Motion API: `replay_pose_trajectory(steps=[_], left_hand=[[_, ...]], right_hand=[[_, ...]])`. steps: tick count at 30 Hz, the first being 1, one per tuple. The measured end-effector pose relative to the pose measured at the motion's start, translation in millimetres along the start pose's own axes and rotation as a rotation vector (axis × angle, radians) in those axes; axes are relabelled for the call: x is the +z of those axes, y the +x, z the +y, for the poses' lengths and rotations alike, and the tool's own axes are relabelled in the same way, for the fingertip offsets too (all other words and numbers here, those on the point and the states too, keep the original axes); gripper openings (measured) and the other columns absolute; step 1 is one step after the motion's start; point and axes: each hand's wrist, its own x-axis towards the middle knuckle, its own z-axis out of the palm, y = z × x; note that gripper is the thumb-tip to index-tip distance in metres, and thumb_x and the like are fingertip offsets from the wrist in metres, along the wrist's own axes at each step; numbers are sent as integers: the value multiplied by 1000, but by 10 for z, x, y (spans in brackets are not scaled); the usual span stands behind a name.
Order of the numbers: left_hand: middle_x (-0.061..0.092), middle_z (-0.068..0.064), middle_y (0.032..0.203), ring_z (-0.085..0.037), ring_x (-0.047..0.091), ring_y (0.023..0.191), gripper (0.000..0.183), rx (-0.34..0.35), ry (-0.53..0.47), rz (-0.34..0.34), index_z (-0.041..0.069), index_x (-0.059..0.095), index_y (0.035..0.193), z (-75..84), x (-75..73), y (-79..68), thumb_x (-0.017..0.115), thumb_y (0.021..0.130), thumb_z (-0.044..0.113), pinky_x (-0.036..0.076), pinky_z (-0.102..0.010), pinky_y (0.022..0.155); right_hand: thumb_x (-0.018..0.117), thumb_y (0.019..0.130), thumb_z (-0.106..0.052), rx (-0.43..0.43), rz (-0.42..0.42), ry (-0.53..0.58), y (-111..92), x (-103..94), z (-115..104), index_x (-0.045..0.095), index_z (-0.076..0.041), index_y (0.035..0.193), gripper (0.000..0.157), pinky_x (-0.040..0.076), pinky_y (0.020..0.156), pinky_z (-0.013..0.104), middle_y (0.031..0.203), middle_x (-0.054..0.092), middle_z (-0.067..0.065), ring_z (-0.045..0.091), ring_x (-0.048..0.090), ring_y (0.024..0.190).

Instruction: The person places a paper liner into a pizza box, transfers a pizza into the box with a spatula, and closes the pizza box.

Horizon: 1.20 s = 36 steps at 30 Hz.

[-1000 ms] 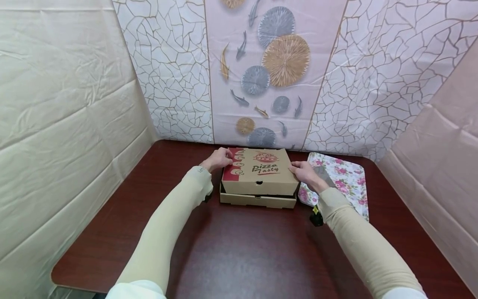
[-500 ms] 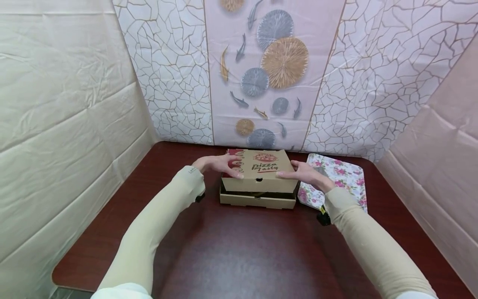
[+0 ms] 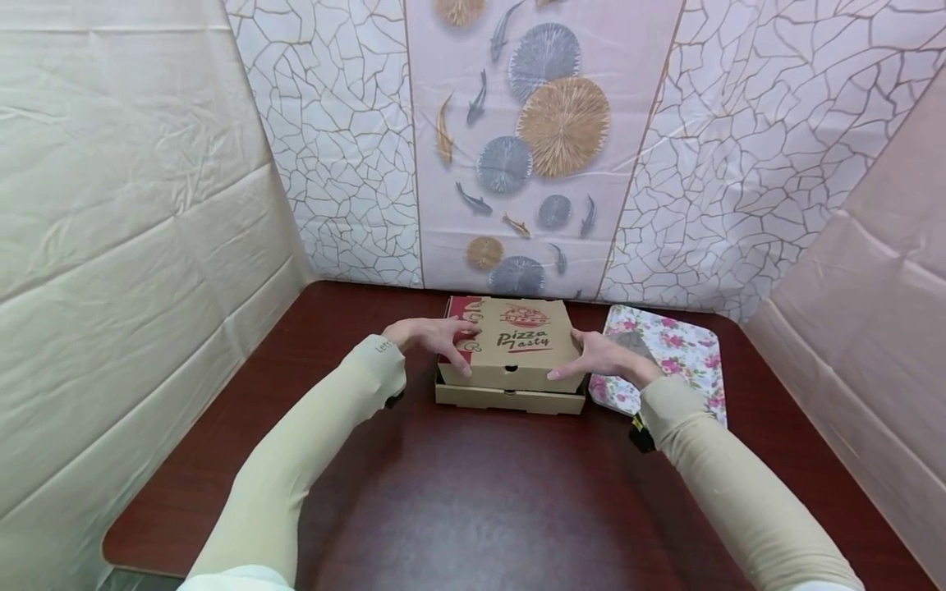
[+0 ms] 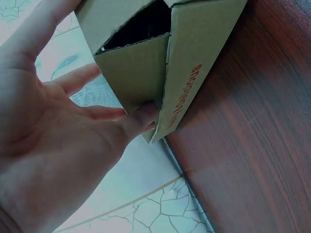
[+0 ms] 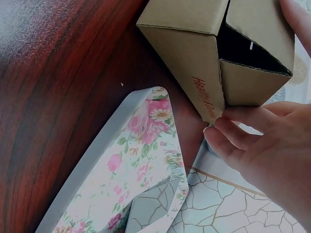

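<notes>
A brown cardboard pizza box (image 3: pixel 525 328) with a red band and "Pizza Tasty" print sits at the back of the table. Its lid is nearly down over the base (image 3: pixel 510 400), with a gap along the sides. My left hand (image 3: pixel 442 335) is spread over the left front corner, thumb toward the front edge; in the left wrist view its fingertips press the side flap (image 4: pixel 131 73). On the right, my right hand (image 3: pixel 600 355) lies along the lid's side with the thumb at the front. Its fingers (image 5: pixel 238 131) touch the lower side wall in the right wrist view.
A white tray with pink flowers (image 3: pixel 676 341) lies right of the box, a flat, shiny grey piece (image 5: pixel 155 208) on it. Patterned cloth (image 3: pixel 355 205) hangs behind the dark red table (image 3: pixel 473 492), with beige cloth walls (image 3: pixel 148 246) on both sides.
Both hands have shifted from the lid's sides toward its front corners, thumbs now over the front edge. The lid's front has sunk closer to the base.
</notes>
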Motion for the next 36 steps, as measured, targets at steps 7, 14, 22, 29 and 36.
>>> replay_pose_trajectory(steps=[7, 14, 22, 29, 36], left_hand=[[14, -11, 162, -29, 10, 151, 95, 23, 34, 16, 17, 23, 154, 18, 44, 17, 77, 78, 37, 19, -48, 120], [22, -8, 161, -25, 19, 149, 94, 25, 55, 38, 17, 23, 154, 14, 102, 40, 76, 77, 31, 24, -43, 119], [18, -10, 162, -28, 10, 151, 93, 8, 79, 34, 16, 24, 154, 25, 100, 60, 75, 78, 30, 19, -45, 120], [14, -11, 163, -29, 6, 151, 93, -13, 81, 33, 18, 22, 154, 23, 108, 62, 74, 78, 32, 17, -46, 121], [11, -11, 163, -28, 3, 152, 94, -16, 60, 27, 16, 19, 155, 25, 127, 48, 73, 79, 29, 17, -46, 121]], right_hand=[[81, 73, -45, -2, 23, -34, -18, 31, 5, 19, 8, 150, 113, 36, 111, 45, 132, 59, 20, 22, 55, 115], [82, 71, -49, 2, 40, -97, -26, 53, 32, 19, 9, 148, 115, 39, 109, 45, 138, 53, 23, 22, 55, 115], [83, 69, -49, -5, 64, -146, -23, 56, 46, 23, 11, 146, 114, 42, 105, 44, 136, 54, 25, 20, 57, 108], [82, 69, -49, -1, 62, -165, -32, 63, 36, 25, 11, 146, 113, 41, 106, 45, 140, 49, 26, 24, 55, 116], [82, 69, -51, 4, 69, -187, -18, 82, 44, 28, 11, 145, 112, 42, 106, 45, 140, 49, 27, 25, 55, 117]])
